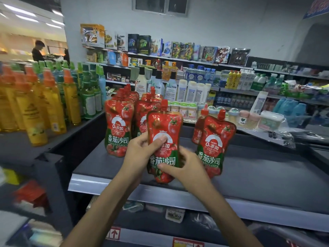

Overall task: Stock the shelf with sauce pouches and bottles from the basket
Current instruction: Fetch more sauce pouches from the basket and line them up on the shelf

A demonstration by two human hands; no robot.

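A red tomato sauce pouch [164, 132] with a red spout cap is held upright over the front of the dark top shelf [258, 179]. My left hand [140, 148] grips its left side with the thumb across the label. My right hand [185, 166] holds its lower right part. Several matching pouches stand on the shelf: a row at the left [118, 125], more behind the held one [142, 111], and a pair at the right [216, 143]. The basket is not in view.
Yellow and green bottles with orange and green caps [44, 104] fill the shelf at the left. Small jars [185, 109] and a plastic box [270, 120] stand behind the pouches. Farther shelves hold bottles and boxes. A person [38, 50] stands far left.
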